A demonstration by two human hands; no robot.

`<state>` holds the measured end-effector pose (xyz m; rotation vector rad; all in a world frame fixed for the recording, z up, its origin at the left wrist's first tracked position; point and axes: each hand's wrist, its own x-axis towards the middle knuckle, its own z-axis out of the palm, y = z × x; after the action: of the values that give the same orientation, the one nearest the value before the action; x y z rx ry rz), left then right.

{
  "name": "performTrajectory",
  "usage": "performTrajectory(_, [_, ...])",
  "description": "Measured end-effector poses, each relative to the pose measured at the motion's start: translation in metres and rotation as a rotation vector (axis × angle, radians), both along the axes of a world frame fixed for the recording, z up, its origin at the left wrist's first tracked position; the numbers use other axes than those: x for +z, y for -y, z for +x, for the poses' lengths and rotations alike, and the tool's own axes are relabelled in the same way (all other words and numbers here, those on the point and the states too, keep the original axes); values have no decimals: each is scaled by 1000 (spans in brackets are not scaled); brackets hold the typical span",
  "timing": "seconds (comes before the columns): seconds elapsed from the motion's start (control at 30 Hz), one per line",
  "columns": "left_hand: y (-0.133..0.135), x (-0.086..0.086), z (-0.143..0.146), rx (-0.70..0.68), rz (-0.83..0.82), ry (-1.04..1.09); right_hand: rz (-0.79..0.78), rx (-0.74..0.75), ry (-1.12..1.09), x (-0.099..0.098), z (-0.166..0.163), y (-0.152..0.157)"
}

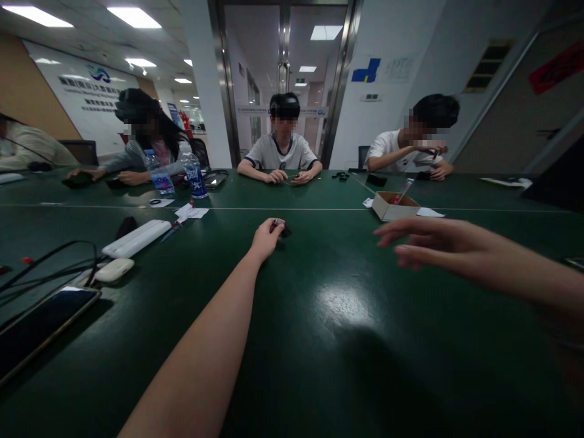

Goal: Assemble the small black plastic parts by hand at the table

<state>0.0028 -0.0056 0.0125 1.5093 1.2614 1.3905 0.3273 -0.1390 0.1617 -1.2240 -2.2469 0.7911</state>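
Observation:
My left hand [267, 239] rests low over the green table [310, 340] with its fingers closed on a small dark piece [286, 231]. Only a flat black edge of that piece shows beyond the fingertips, so its kind is unclear. Off to the right, my right hand [438, 243] hovers above the tabletop, fingers stretched out and apart, with nothing in it. Just beyond it stands a small open cardboard box [396, 211] with a slim red-and-clear tool [404, 190] leaning out of it.
On the left lie a phone [45, 328], a white power bank [137, 239], a white earbud case [114, 271] and black cables. Farther back stand two water bottles [194, 173] near paper scraps [191, 212]. Several people wearing headsets sit around the table, one person [283, 146] directly opposite.

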Motion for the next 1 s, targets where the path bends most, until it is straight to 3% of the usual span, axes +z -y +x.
performTrajectory(0.07, [-2, 2, 2, -18, -30, 110, -269, 64, -83, -20, -47, -34])
performTrajectory(0.17, [-5, -1, 1, -14, -64, 230, -553, -6, -351, -63, -112, -79])
performTrajectory(0.27, [-9, -5, -2, 1, -54, 305, -680, -166, -531, -102, -158, -111])
performTrajectory(0.33, [-10, -7, -3, -8, -41, 318, -702, -154, -686, -118, -176, -127])
performTrajectory(0.47, [-7, -6, -3, -36, -69, 301, -708, -72, -917, -135, -183, -147])
performTrajectory(0.6, [-5, -4, -1, -67, -124, 317, -638, -111, -1056, -144, -172, -154])
performTrajectory(0.83, [-15, -1, 1, 10, -205, 404, -480, -182, -1076, -145, -169, -153])
performTrajectory(1.0, [-15, -3, 2, 22, -191, 373, -476, -175, -1093, -146, -165, -155])
